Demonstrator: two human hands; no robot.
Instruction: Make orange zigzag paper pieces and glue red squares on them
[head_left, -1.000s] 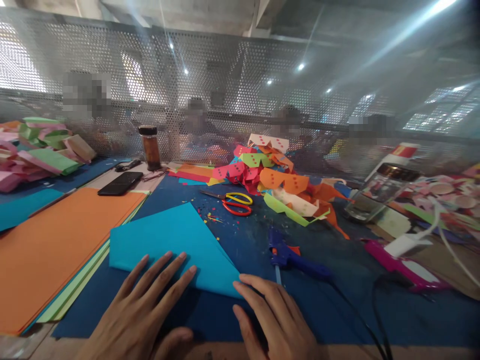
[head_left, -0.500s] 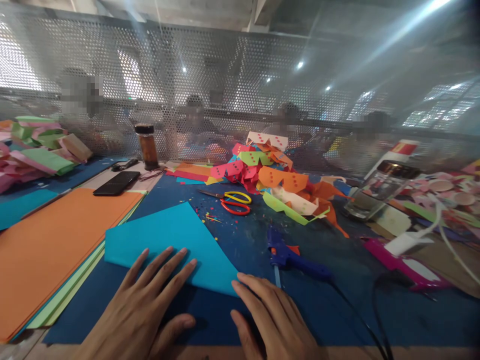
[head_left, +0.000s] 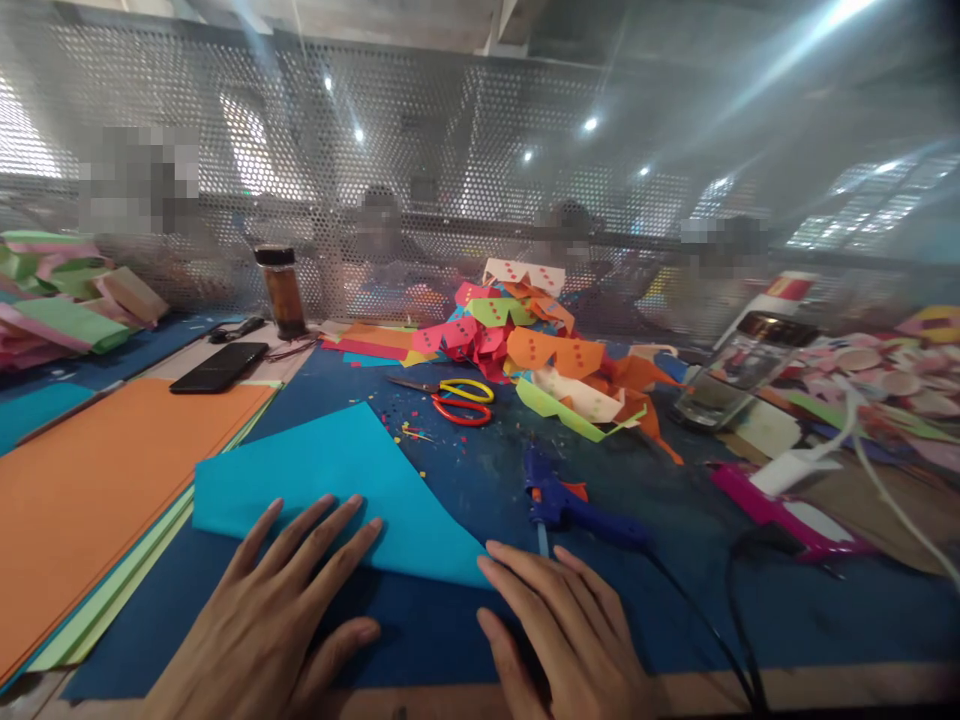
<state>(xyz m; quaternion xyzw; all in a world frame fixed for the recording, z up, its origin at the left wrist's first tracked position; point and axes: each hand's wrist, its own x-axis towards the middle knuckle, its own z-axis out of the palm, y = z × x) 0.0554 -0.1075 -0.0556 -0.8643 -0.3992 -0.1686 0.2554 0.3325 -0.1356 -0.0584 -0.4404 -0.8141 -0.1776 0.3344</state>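
A folded turquoise paper sheet (head_left: 337, 480) lies on the dark blue table cover (head_left: 675, 610) in front of me. My left hand (head_left: 277, 610) rests flat with fingers spread, its fingertips on the sheet's near edge. My right hand (head_left: 562, 630) lies flat and open too, fingertips touching the sheet's right-hand corner. Neither hand holds anything.
An orange paper stack (head_left: 97, 490) lies left, with a black phone (head_left: 217, 366) and a brown jar (head_left: 279, 290) behind it. Scissors (head_left: 454, 398), a heap of coloured paper cut-outs (head_left: 540, 350), a blue glue gun (head_left: 570, 505), a pink glue gun (head_left: 787, 510) and cables are at the right. A perforated metal screen (head_left: 480, 180) closes the back.
My hands and the turquoise sheet have kept their pose; the right hand slid slightly right along the sheet's corner, and the view shifted a little.
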